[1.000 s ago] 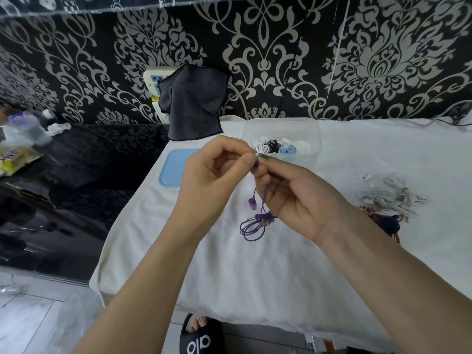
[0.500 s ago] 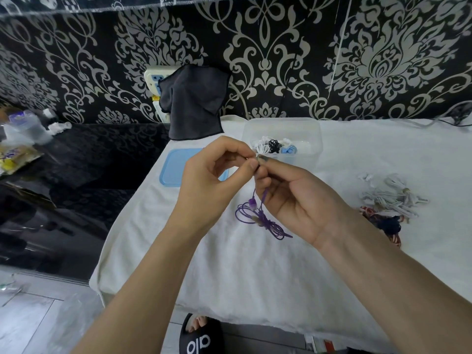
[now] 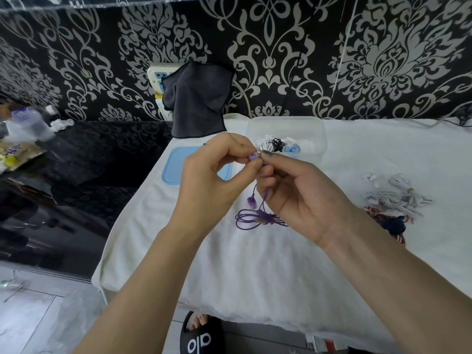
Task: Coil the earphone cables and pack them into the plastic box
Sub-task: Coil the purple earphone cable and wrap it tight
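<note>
A purple earphone cable (image 3: 258,217) hangs in a loose tangle between my hands, just above the white cloth. My left hand (image 3: 214,180) pinches one purple earbud at the top between thumb and forefinger. My right hand (image 3: 298,195) pinches the cable right beside it, and the strands run down through its fingers. A second purple earbud (image 3: 251,201) dangles below. Behind my hands stands the clear plastic box (image 3: 314,129), holding white, black and blue coiled earphones (image 3: 278,145).
The box's blue lid (image 3: 176,167) lies flat on the cloth (image 3: 255,264) at the left. A heap of white, red and dark blue earphones (image 3: 393,200) lies at the right. A dark cloth (image 3: 196,103) hangs on the wall. A black countertop with clutter lies left.
The dangling purple tangle has swung and turned under my hands. My fingertips have shifted a little, and one purple earbud now shows between them.
</note>
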